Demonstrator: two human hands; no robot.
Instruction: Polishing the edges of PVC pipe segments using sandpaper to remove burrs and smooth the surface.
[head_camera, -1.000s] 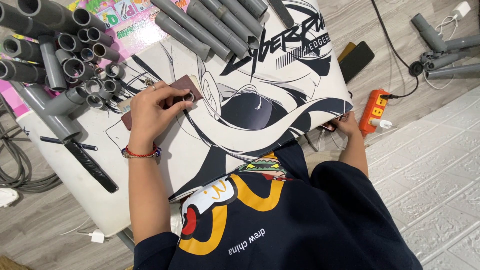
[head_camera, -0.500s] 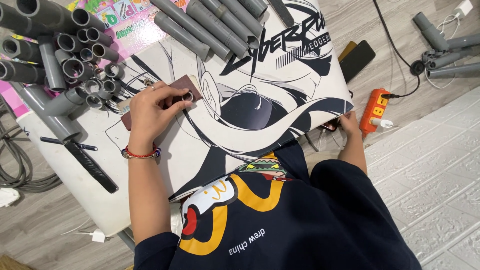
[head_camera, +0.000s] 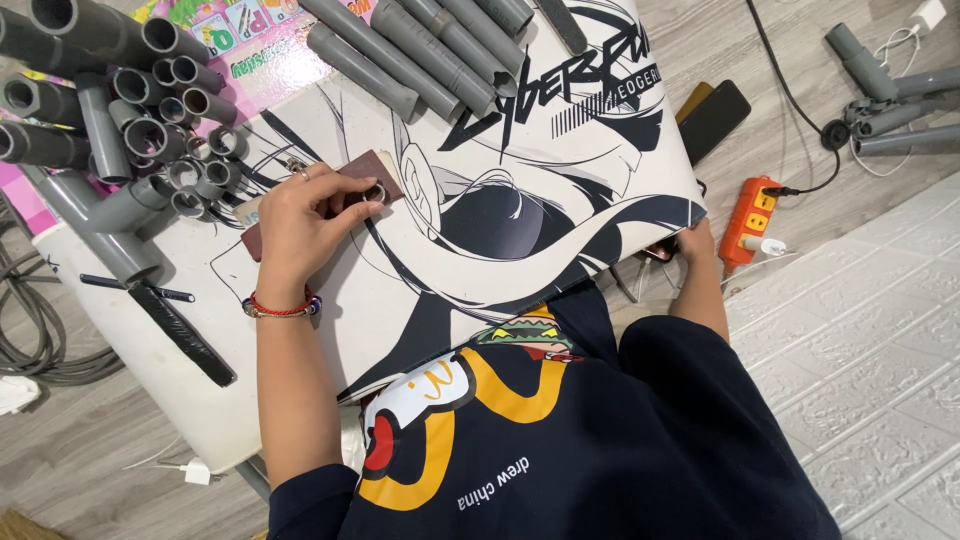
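Note:
My left hand (head_camera: 300, 225), with a red bracelet on its wrist, presses a small grey pipe ring (head_camera: 374, 193) onto a brown sheet of sandpaper (head_camera: 365, 170) with its fingertips. The sheet lies on a white desk mat with black drawings (head_camera: 520, 230). My right hand (head_camera: 693, 245) rests at the mat's right edge beside a small dark reddish thing (head_camera: 660, 252). The mat and table edge hide its fingers, so I cannot see what they grip.
Several short grey pipe pieces (head_camera: 150, 130) are heaped at the left, and long grey pipes (head_camera: 420, 50) lie along the back. A black tool (head_camera: 180, 335) lies at the front left. A phone (head_camera: 712, 120), an orange power strip (head_camera: 750, 220) and more pipes (head_camera: 890, 90) are on the floor at the right.

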